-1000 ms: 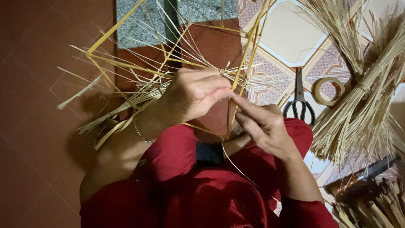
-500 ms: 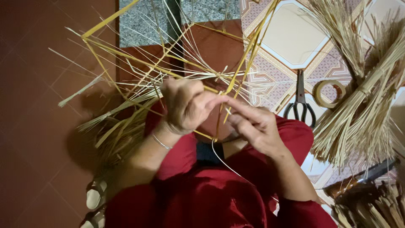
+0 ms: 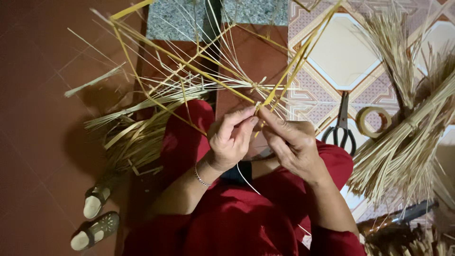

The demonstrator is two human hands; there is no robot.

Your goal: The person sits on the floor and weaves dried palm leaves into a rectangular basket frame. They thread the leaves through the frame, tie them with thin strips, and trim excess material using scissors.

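A frame of thin yellow bamboo strips [image 3: 189, 61] with loose straw fibres hanging from it is held up in front of me, over my lap in red clothing. My left hand [image 3: 230, 140], with a thin bracelet at the wrist, pinches a joint of the strips between thumb and fingers. My right hand [image 3: 291, 142] pinches the same joint from the right, its fingertips touching those of the left. A thin pale strand trails down from the joint between my hands.
Black-handled scissors [image 3: 341, 128] and a roll of tape [image 3: 372, 121] lie on the patterned tiles at right, next to a large bundle of straw [image 3: 403, 147]. A pair of sandals [image 3: 95, 215] sits on the red floor at lower left. A knife-like tool [image 3: 403, 213] lies lower right.
The frame has been turned and lifted away from me. My left hand has come off the top of the strips and now meets my right hand at one joint.
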